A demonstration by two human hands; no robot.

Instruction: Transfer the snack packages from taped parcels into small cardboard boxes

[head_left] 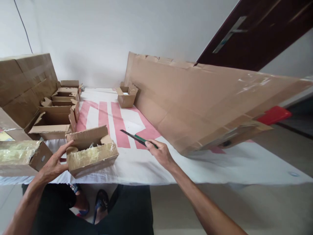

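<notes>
My left hand (55, 163) grips the left end of a small cardboard box (94, 160) at the table's front edge. Its top flaps stand up, and yellowish tape with a ragged edge runs along the near side. In my right hand (160, 153) is a green and black utility knife (140, 138), its dark blade out and pointing up and left, apart from the box. Left of my left hand lies a taped cardboard box (22, 158); I cannot tell whether the hand touches it.
Several opened small boxes (53, 129) stand in a row at the left, beside a large carton (26, 88). Another open box (127, 96) sits at the back. A big cardboard sheet (190, 101) leans along the right, with a red object (275, 115) behind its end.
</notes>
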